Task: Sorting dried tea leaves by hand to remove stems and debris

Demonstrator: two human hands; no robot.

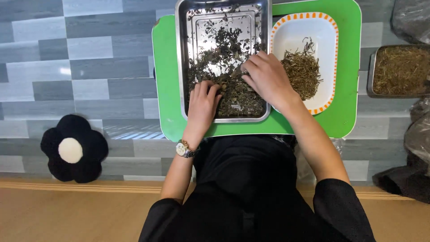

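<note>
We are sifting crumbly dried leaves [233, 89] in a shiny rectangular steel tray [181, 58].
Our left hand [202, 106] is resting flat at six o'clock; our right hand [267, 77], at three o'clock, is pinching leaf bits beside the wiry-stemmed white dish [295, 31].

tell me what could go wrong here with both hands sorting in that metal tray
Dried leaves lie heaped against the near rim of the metal tray, where the left hand presses; bits could spill onto the green tray. The right hand works at the edge beside the white dish of stems, so leaf flakes might drop in and mix.
</note>
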